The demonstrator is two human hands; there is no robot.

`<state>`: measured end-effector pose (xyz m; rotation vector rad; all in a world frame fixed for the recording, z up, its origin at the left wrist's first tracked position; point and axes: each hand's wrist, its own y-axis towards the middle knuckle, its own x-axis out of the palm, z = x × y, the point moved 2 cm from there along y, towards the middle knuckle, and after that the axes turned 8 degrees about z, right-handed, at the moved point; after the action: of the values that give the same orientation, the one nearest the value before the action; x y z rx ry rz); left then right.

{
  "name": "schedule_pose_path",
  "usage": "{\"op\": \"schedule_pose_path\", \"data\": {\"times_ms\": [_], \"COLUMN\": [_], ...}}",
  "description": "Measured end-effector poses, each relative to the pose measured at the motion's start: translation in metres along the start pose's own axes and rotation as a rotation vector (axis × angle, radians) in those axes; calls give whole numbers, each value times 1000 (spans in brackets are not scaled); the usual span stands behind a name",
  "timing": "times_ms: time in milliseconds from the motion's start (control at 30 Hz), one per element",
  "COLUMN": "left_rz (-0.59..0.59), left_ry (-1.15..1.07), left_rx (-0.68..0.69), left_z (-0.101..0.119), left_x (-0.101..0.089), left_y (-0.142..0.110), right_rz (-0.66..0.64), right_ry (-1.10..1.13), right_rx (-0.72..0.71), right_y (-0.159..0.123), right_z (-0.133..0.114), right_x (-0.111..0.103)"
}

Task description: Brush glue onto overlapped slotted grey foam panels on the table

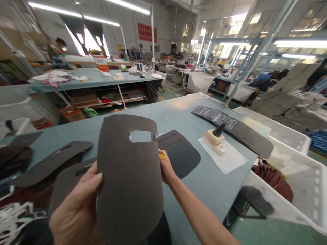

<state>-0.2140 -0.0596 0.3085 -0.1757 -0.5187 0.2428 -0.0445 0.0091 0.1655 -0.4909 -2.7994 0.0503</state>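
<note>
My left hand (79, 204) grips the left edge of a dark grey panel (129, 183), raised upright over the table. The panel has rounded lower corners and a rectangular slot near its top, with a nick at the slot's right end. Beside the panel's right edge, my right hand (167, 166) is closed around a small tool with a yellow part (162, 156); its tip is hidden behind the panel. A black panel (180, 154) with two narrow slots lies on the table behind that hand.
More dark panels (56, 161) lie to the left on the blue-green table (189, 194). At right, a cream block holding a black cone nozzle (216, 136) stands on white paper (231, 160). Overlapping slotted panels (232, 129) lie beyond, and white bins (304, 180) border the table.
</note>
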Motion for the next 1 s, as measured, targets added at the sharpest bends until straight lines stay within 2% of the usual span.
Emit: {"op": "schedule_pose_path", "data": {"times_ms": [67, 133, 200, 267, 367, 467, 567, 667, 800, 1000], "left_rz": [-8, 2, 62, 102, 121, 237, 289, 368, 438, 382], "left_ry": [-59, -61, -20, 43, 191, 399, 531, 575, 625, 896], "left_rx": [-39, -111, -163, -210, -254, -210, -163, -146, -75, 54], "left_z": [-24, -53, -90, -135, -212, -279, -322, -345, -358, -361], "left_x": [3, 5, 6, 5, 3, -1, 1, 8, 16, 24], "left_y": [9, 20, 30, 41, 57, 72, 83, 92, 102, 106], "right_rz": [98, 235, 380, 477, 488, 405, 334, 290, 276, 255], "right_ry": [56, 3, -184, -444, -793, -992, -1090, -1128, -1157, -1242], "right_rx": [0, -64, -157, -243, -329, -369, -417, -463, -467, -395], "right_y": [3, 13, 27, 44, 72, 103, 133, 160, 185, 200], "right_z": [0, 4, 9, 14, 20, 25, 34, 44, 55, 67], "right_x": [-37, -83, -136, -188, -254, -295, -317, -327, -333, -338]}}
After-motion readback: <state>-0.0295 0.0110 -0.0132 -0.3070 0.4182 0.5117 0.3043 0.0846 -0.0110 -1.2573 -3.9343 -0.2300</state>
